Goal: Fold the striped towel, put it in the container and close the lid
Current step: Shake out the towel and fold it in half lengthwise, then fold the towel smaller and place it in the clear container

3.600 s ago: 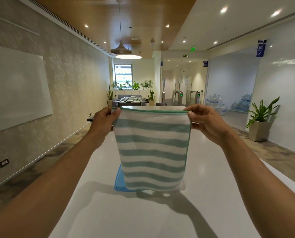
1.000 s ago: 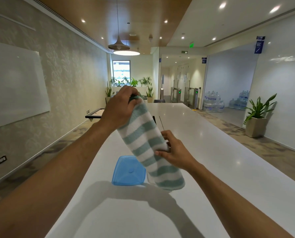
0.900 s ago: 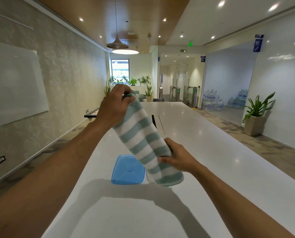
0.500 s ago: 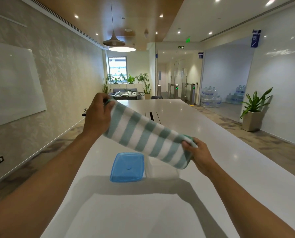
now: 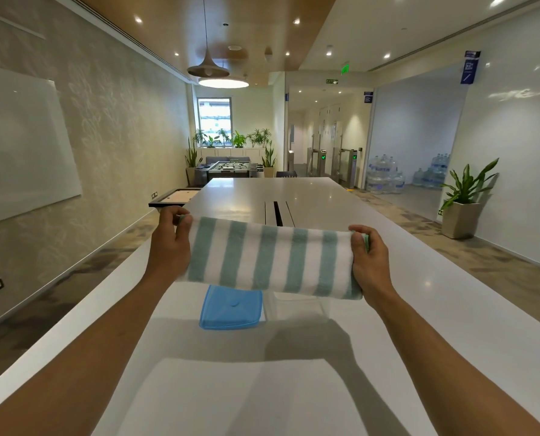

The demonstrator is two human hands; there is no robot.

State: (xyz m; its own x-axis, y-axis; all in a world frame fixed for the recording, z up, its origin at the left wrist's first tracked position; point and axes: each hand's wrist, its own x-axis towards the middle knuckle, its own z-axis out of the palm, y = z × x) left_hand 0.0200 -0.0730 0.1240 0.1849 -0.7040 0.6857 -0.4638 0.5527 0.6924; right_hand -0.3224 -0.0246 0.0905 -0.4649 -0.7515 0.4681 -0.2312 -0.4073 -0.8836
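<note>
- The left hand (image 5: 170, 247) is clenching around the left end of the towel (image 5: 273, 258), fingers curled over the top edge and thumb tucked toward the cloth
- The right hand (image 5: 369, 258) is gripping the right end the same way, fingers wrapped over the top, a sliver of green hem peeking out past the knuckles at 3 o'clock
- The towel is hanging stretched between the two hands as a long folded band, raised above the table (image 5: 419, 309), its green and white stripes running upright across it
- The cloth is looking thick, soft and fluffy, with a rounded fold along the lower edge
- The lid (image 5: 231, 309) is lying flat on the table just below the towel, toward 7 o'clock from the band's middle; it is a blue, see-through plastic square with rounded corners and a small bump in its centre
- The container (image 5: 297, 306) is sitting just beside the lid at its 3 o'clock, a clear plastic box, open at the top, with its far part hidden behind the towel
- The table is showing a smooth, glossy white top that is reflecting the ceiling lights, with both forearms casting shadows across it
</note>
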